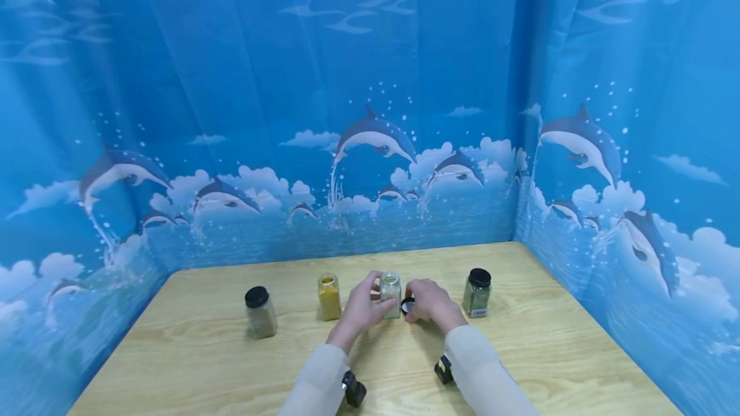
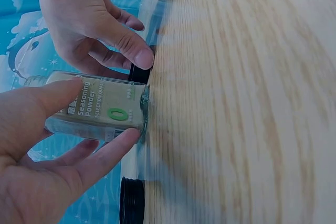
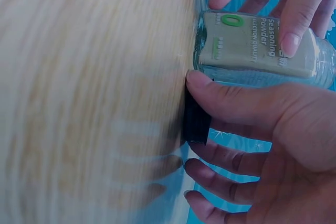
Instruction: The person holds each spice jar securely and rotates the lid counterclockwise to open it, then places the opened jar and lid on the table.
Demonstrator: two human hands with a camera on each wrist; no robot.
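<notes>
My left hand [image 1: 363,307] grips a clear glass jar of pale seasoning powder [image 1: 390,294], thumb on one side and fingers on the other. The jar stands upright on the table with its mouth uncovered; "Seasoning Powder" reads on its label in the left wrist view. Just right of it, my right hand [image 1: 429,300] pinches a black lid [image 3: 197,114] between thumb and fingers. The lid's pale inside shows in the head view, and it is down at the tabletop close to the jar's base. A second black lid [image 2: 132,201] lies on the table beyond the left fingers.
Left of the hands stands an uncapped jar of yellow powder [image 1: 329,298]. Farther left is a black-capped jar of greyish powder [image 1: 262,314]. A black-capped jar of green flakes [image 1: 477,294] stands to the right. The wooden table [image 1: 202,364] meets a dolphin-print curtain [image 1: 260,114].
</notes>
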